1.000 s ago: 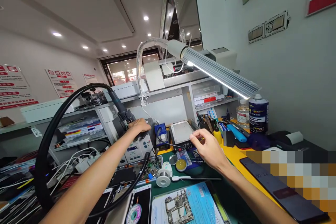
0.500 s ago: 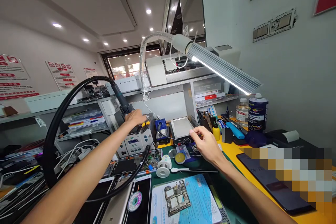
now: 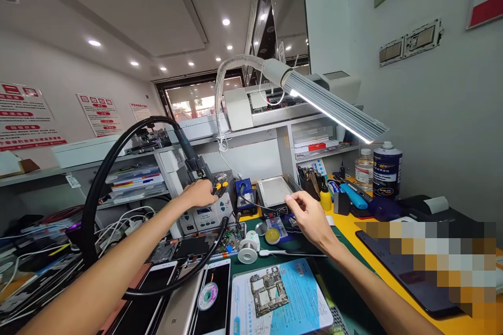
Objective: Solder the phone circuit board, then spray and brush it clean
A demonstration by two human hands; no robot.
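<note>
Over on the left, the left hand (image 3: 200, 193) is reaching to the top of the grey station (image 3: 207, 220), just beside the yellow-handled tool (image 3: 222, 186); its fingertips are hiding, so I can't tell whether they're gripping anything. Right behind it, the hose handle (image 3: 191, 156) is standing tilted, its thick black hose (image 3: 100, 183) looping round to the left. Across the bench, the right hand (image 3: 309, 217) is hovering near the silver-topped plate (image 3: 275, 191), thumb and forefinger curling close to each other, but whether they're pinching something I can't tell. Down in front, the circuit board (image 3: 270, 292) is lying on the blue-and-white sheet (image 3: 308, 296), with the solder spool (image 3: 248, 254) sitting beyond it.
</note>
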